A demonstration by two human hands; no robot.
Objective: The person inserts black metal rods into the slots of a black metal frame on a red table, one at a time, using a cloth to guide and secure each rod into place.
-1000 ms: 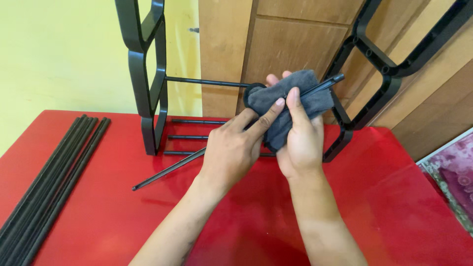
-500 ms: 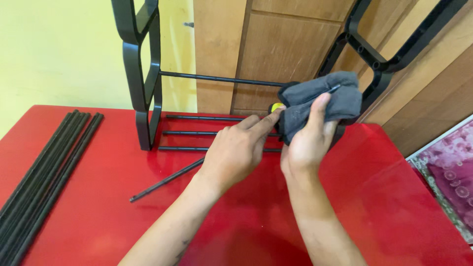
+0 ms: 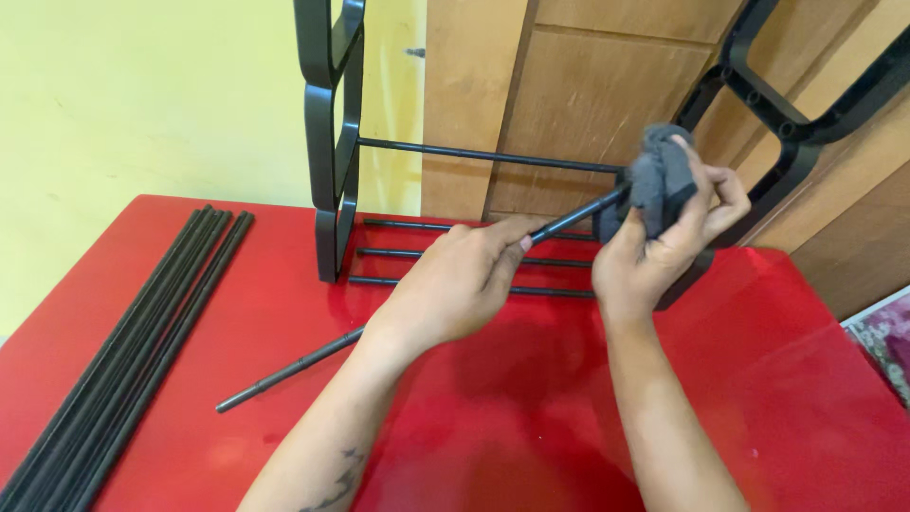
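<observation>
Head view: left hand closed around black rod mid-length, rod slanting from 8 o'clock up to 2 o'clock. Right hand clenched on grey cloth, cloth wrapped over rod's upper end. Judging: wiping at far tip.

Bundle of black rods on red desk at 9 o'clock, apparently still to do. Rack frame with four crossbars fitted stands at 12 o'clock, close behind hands.

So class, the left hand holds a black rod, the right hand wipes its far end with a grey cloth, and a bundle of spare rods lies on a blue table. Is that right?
Not quite: the table is red, not blue, as the head view shows. The rest stands: the left hand holds the black rod, the right hand wraps the grey cloth around its far end, and the spare rods lie on the table.
</observation>
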